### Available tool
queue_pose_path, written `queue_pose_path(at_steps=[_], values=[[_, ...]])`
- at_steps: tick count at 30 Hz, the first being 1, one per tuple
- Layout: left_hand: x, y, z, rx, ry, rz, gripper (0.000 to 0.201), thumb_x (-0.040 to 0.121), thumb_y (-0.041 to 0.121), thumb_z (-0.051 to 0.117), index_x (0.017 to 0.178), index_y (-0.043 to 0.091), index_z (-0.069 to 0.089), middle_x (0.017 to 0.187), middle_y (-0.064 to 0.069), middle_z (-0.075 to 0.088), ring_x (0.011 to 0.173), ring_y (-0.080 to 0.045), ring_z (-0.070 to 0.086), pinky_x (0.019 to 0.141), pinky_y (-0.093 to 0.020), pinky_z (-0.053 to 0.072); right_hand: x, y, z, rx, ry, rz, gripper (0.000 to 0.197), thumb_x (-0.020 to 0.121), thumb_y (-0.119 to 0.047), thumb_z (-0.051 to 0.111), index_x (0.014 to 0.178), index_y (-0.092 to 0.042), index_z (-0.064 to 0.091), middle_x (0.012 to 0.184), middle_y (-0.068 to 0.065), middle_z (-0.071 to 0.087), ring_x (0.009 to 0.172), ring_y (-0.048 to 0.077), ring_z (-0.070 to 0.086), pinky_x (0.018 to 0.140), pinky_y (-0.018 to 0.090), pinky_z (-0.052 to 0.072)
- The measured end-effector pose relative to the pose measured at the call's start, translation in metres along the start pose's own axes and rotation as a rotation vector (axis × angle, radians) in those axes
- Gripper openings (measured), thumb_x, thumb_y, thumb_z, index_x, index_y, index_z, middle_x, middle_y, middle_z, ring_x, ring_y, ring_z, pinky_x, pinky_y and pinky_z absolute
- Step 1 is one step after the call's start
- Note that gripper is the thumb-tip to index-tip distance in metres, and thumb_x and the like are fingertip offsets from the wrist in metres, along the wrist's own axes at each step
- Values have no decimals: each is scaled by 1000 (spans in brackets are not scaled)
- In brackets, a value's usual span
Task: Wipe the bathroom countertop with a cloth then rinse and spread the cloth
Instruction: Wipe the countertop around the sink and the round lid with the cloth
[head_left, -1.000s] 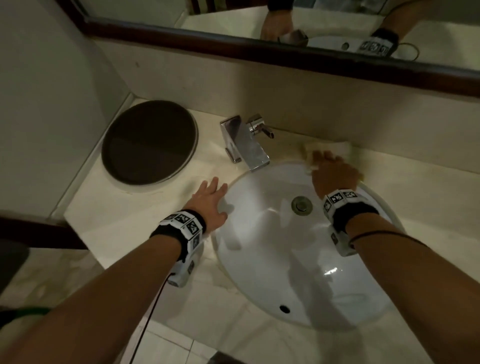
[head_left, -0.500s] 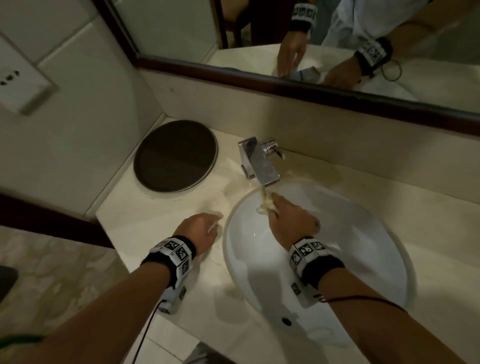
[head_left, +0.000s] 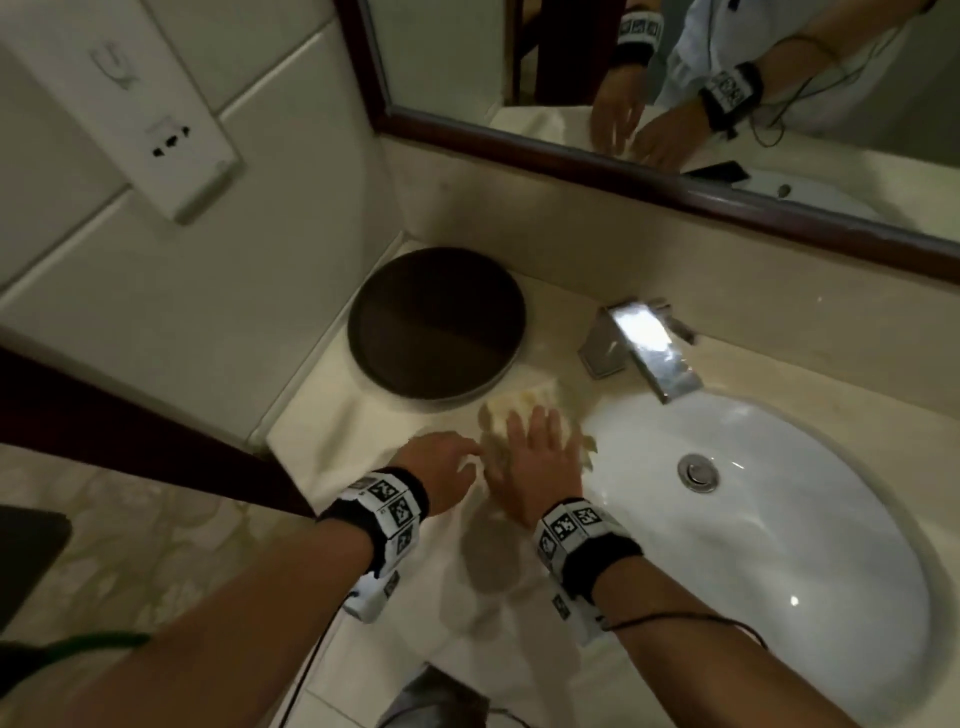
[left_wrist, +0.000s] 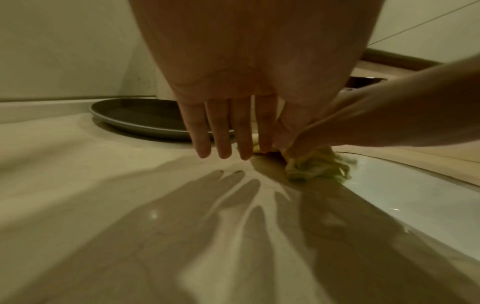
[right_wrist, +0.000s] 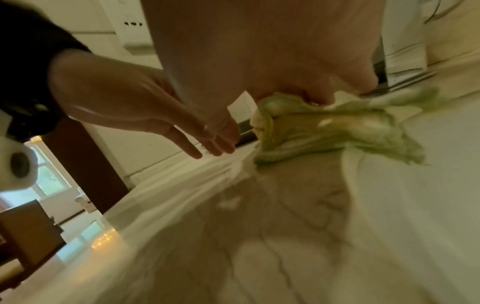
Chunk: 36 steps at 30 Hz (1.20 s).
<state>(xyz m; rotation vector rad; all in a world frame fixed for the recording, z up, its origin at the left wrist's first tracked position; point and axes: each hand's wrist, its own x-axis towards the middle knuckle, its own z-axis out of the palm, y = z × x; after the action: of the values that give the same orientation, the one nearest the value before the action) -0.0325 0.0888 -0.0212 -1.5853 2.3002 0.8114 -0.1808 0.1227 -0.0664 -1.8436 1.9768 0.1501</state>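
A crumpled yellowish cloth (head_left: 519, 402) lies on the pale marble countertop (head_left: 332, 436), between the dark round plate and the sink's left rim. My right hand (head_left: 540, 441) lies on top of it with fingers spread, pressing it down; in the right wrist view the cloth (right_wrist: 324, 131) bunches under the palm. My left hand (head_left: 447, 457) hovers just left of it, fingers straight and pointing down, holding nothing. The left wrist view has the left hand's fingertips (left_wrist: 221, 152) just above the counter beside the cloth (left_wrist: 311, 166).
The white oval sink (head_left: 779, 519) with its drain (head_left: 698, 470) fills the right side. A chrome faucet (head_left: 649, 353) stands behind its left rim. A dark round plate (head_left: 436, 322) sits in the back-left corner. Wall and mirror (head_left: 675, 78) close the back; the counter edge is near me.
My right hand brought the cloth from behind the basin, past the faucet, to the counter left of the sink. My left hand stayed on that stretch of counter, now beside the cloth.
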Motion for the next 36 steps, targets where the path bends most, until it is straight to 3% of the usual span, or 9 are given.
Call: queue_pose_path(at_steps=[4, 14, 20, 23, 25, 27, 31, 33, 36], values=[[2, -24, 1, -24, -60, 79, 38, 98, 34, 42, 135, 28, 51, 140, 1, 50, 128, -20, 44, 108, -32, 32, 16, -9, 9, -67, -17, 47, 71, 100, -46, 30, 153, -9, 2, 161, 20, -2, 148, 36, -3, 119, 54, 3], [7, -57, 3, -64, -65, 153, 35, 97, 31, 45, 131, 27, 53, 137, 3, 51, 126, -18, 45, 107, -32, 34, 31, -19, 0, -23, -54, 116, 66, 99, -41, 23, 155, -13, 0, 162, 14, -8, 149, 30, -6, 120, 48, 2], [12, -55, 3, -30, -39, 247, 34, 95, 29, 46, 128, 27, 56, 136, 5, 51, 125, -16, 46, 107, -35, 37, -6, -31, 17, 1, -112, 61, 66, 100, -50, 12, 154, -16, -6, 160, 10, -18, 148, 28, -16, 120, 48, -5], [10, -52, 3, 0, -38, 263, 27, 94, 27, 45, 115, 24, 61, 127, 1, 53, 113, -20, 54, 99, -37, 43, -35, -48, 26, 31, -160, 19, 63, 101, -47, 12, 155, -20, -5, 160, 6, -19, 147, 25, -19, 118, 46, -9], [7, -52, 4, 23, -19, 262, 23, 94, 26, 44, 110, 22, 61, 120, -1, 52, 107, -22, 56, 93, -36, 45, -45, -52, 30, 25, -190, -4, 65, 96, -49, 2, 154, -21, -7, 160, 6, -21, 146, 24, -21, 117, 45, -11], [3, -53, 6, 42, 14, 272, 24, 93, 23, 45, 114, 21, 56, 122, -1, 49, 110, -21, 53, 92, -35, 45, -46, -51, 30, 3, -190, -19, 72, 89, -53, -8, 154, -23, -8, 160, 5, -21, 146, 24, -22, 116, 44, -12], [-1, -55, 10, 66, 69, 331, 42, 93, 22, 47, 135, 21, 43, 144, 0, 35, 131, -18, 38, 99, -35, 44, -39, -44, 23, 37, -208, -13, 60, 101, -50, 11, 154, -28, -5, 160, -1, -21, 147, 19, -19, 118, 42, -8], [-1, -55, 8, 130, 68, 373, 47, 97, 26, 43, 144, 21, 35, 156, 1, 23, 142, -16, 24, 108, -36, 37, -34, -39, 19, 8, -192, -17, 60, 101, -51, 13, 154, -30, -5, 160, -3, -21, 147, 17, -18, 119, 41, -7], [1, -55, 3, 281, 7, 378, 50, 101, 30, 35, 150, 21, 25, 161, 2, 11, 147, -18, 11, 109, -39, 34, -20, -36, 13, -3, -181, 12, 63, 100, -54, 15, 154, -29, -6, 159, -3, -22, 147, 17, -18, 120, 41, -7]])
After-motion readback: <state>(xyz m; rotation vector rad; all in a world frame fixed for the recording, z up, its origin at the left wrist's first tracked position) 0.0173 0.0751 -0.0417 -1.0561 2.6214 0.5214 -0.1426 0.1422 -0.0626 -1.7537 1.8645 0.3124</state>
